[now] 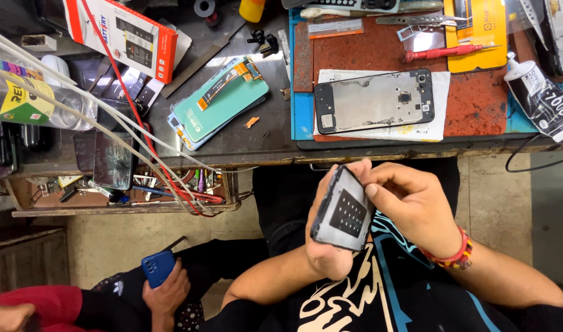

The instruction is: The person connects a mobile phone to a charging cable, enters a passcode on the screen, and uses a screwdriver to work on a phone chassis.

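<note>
Listed on the desk point(250, 144): bare phone frame point(373, 100), red screwdriver point(444, 51), teal screen panels point(220, 101), glue tube point(542, 98); open drawer point(121, 200) beneath.

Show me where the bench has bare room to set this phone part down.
Bare dark benchtop lies between the teal screen panels and the blue mat's edge. The red mat right of the phone frame is bare. Left side and tool drawer: crowded.
</note>
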